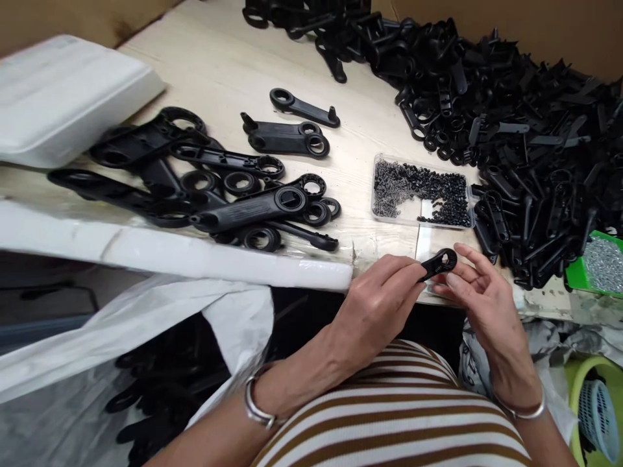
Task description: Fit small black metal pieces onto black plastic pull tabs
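Note:
Just past the table's front edge, my left hand (pixel 382 301) is closed around a black plastic crank-shaped handle (pixel 428 271), its ring end facing up and to the right. My right hand (pixel 481 298) is beside that ring with thumb and fingers apart; whether its fingertips touch the ring is hard to see. Beyond both hands lies a clear plastic box (pixel 422 222) with small dark springs (pixel 388 188) on one side and small black pieces (pixel 445 188) on the other. Larger black crank handles (pixel 289 137) lie farther left on the table.
A heap of black plastic parts (pixel 487 97) covers the back and right. Jumbled handles and rings (pixel 248 207) lie at left, beside a white foam block (pixel 68 97). White foam edging (pixel 195 256) lines the table front. A green tray (pixel 577 269) holds small metal pieces at right.

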`<control>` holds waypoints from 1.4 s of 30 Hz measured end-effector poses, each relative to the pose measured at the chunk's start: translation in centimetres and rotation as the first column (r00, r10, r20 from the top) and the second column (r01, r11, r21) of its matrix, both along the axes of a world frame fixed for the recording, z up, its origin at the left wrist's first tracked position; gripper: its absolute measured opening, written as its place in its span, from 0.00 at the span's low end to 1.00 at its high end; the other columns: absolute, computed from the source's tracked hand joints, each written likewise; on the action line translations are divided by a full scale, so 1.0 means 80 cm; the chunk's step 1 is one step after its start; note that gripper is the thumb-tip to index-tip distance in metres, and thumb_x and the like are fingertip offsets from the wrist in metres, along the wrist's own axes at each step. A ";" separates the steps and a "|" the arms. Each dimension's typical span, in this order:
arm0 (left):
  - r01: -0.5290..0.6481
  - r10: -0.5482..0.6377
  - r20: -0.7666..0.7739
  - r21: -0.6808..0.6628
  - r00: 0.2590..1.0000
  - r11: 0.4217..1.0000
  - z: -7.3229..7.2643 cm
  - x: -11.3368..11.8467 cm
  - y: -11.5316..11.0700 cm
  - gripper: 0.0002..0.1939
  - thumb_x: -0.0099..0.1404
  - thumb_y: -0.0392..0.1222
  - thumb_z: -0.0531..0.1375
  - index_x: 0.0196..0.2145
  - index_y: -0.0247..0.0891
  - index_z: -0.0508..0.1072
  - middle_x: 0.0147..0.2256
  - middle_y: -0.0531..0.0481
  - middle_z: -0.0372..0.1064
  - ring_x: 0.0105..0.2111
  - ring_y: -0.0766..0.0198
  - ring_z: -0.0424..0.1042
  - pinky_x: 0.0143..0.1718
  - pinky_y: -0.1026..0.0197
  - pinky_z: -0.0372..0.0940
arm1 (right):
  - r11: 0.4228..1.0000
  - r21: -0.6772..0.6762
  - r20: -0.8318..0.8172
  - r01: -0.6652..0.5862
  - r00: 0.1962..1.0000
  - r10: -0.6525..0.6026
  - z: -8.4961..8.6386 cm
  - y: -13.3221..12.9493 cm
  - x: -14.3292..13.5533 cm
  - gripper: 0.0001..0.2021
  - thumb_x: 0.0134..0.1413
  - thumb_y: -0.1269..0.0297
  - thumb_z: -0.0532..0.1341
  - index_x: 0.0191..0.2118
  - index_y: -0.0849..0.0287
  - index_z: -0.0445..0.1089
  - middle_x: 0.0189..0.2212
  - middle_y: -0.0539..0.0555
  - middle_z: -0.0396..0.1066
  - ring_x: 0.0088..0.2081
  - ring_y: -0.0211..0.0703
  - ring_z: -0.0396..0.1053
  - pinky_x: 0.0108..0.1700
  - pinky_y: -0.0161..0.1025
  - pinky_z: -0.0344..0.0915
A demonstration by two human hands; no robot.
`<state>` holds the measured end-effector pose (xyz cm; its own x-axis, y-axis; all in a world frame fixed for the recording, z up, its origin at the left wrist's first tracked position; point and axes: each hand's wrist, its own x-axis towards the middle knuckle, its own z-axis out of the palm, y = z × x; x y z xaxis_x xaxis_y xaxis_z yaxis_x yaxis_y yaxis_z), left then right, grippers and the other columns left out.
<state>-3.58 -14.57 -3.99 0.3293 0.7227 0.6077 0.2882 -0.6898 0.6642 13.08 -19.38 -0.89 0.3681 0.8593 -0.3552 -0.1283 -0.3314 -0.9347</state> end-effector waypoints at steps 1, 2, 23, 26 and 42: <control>-0.002 0.002 0.002 0.006 1.000 1.000 0.001 0.000 0.000 0.07 0.66 0.28 0.57 0.37 0.37 0.70 0.33 0.50 0.74 0.34 0.68 0.74 0.38 0.67 0.71 | 1.000 0.006 -0.054 0.001 0.999 -0.001 -0.001 0.002 -0.004 0.29 0.42 0.63 0.73 0.51 0.55 0.66 0.38 0.51 0.77 0.35 0.40 0.77 0.39 0.38 0.77; -0.002 0.002 0.002 0.012 1.000 1.000 0.002 0.001 -0.001 0.07 0.66 0.28 0.57 0.38 0.37 0.70 0.33 0.50 0.74 0.34 0.68 0.74 0.38 0.67 0.71 | 1.000 0.011 -0.096 0.010 0.995 -0.009 -0.001 0.004 -0.008 0.28 0.41 0.64 0.73 0.51 0.55 0.67 0.37 0.50 0.77 0.35 0.39 0.77 0.39 0.37 0.76; -0.020 0.025 0.063 -0.074 0.998 0.997 0.003 0.003 -0.004 0.07 0.63 0.27 0.61 0.36 0.37 0.71 0.32 0.51 0.74 0.32 0.69 0.75 0.36 0.68 0.71 | 0.996 -0.065 -0.327 -0.058 0.944 0.033 0.001 0.010 0.000 0.19 0.44 0.67 0.71 0.46 0.58 0.73 0.36 0.50 0.77 0.35 0.37 0.76 0.40 0.34 0.76; -0.015 0.017 0.032 -0.070 0.999 0.997 0.004 0.002 -0.005 0.06 0.63 0.28 0.61 0.36 0.37 0.71 0.32 0.50 0.74 0.33 0.68 0.75 0.37 0.68 0.72 | 0.998 -0.065 -0.310 -0.011 0.951 -0.009 -0.002 0.009 -0.002 0.23 0.41 0.67 0.73 0.47 0.57 0.72 0.35 0.50 0.77 0.34 0.39 0.77 0.40 0.38 0.76; 0.087 -0.088 0.010 0.017 0.996 0.996 0.000 0.005 -0.002 0.06 0.66 0.30 0.58 0.40 0.38 0.71 0.36 0.48 0.73 0.33 0.67 0.76 0.36 0.69 0.74 | 0.994 0.071 0.038 -0.086 0.996 0.084 0.001 0.015 -0.019 0.25 0.53 0.58 0.61 0.58 0.50 0.62 0.42 0.49 0.73 0.42 0.40 0.73 0.45 0.39 0.73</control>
